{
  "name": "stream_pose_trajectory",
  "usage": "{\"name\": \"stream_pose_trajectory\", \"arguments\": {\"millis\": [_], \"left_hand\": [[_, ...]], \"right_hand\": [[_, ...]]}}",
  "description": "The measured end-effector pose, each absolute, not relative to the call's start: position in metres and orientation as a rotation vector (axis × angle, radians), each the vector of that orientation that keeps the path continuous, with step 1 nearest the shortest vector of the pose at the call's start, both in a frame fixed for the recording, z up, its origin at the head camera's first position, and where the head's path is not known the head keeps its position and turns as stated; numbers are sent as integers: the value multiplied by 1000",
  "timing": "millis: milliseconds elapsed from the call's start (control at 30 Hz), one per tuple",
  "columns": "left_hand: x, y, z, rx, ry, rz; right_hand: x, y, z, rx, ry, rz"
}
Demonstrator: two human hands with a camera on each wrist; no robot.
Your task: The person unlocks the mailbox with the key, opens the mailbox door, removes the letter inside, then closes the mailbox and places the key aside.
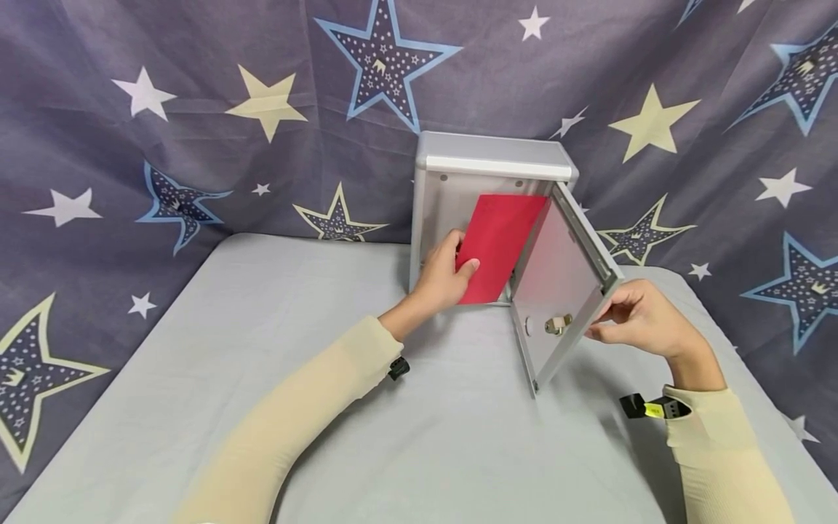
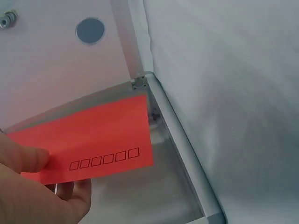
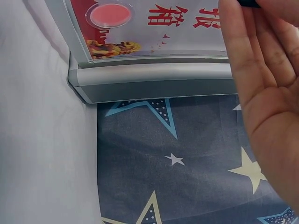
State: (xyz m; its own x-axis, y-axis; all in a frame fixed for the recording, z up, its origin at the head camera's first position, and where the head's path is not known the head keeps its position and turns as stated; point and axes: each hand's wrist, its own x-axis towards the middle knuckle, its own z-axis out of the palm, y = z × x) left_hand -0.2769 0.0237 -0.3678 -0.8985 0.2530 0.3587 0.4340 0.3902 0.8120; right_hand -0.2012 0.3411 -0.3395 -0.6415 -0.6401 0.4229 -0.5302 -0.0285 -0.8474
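My left hand (image 1: 441,275) pinches a red envelope (image 1: 503,244) between thumb and fingers, in front of the mailbox's open interior. A row of small printed squares shows on the envelope (image 2: 110,140) in the left wrist view. The silver metal mailbox (image 1: 494,154) stands upright, its door (image 1: 556,269) swung out to the right. On the door's inner face sits a lock (image 1: 558,324). At the door's outer side my right hand (image 1: 644,320) has curled fingers; the right wrist view shows it pinching a small black piece (image 3: 248,3), mostly cut off by the frame.
A pale cloth covers the table (image 1: 353,451). Behind it hangs a dark curtain (image 1: 216,44) with stars. The door's front bears red characters (image 3: 166,17) and a pink oval window (image 3: 110,15). Small black devices (image 1: 398,367) sit at both wrists.
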Motion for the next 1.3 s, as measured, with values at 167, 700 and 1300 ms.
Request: {"name": "stream_pose_trajectory", "arguments": {"millis": [167,700,1300], "left_hand": [[-268,17,-365,-659,-2464,-1497],[-249,-20,-363,-669,-2484,-1607],[-248,-85,-359,-525,-2509,-1628]], "right_hand": [[-202,340,-340,-1330,2073,-1787],[-202,341,-339,-1247,2133,-1756],[-200,336,-339,-1322,2046,-1786]]}}
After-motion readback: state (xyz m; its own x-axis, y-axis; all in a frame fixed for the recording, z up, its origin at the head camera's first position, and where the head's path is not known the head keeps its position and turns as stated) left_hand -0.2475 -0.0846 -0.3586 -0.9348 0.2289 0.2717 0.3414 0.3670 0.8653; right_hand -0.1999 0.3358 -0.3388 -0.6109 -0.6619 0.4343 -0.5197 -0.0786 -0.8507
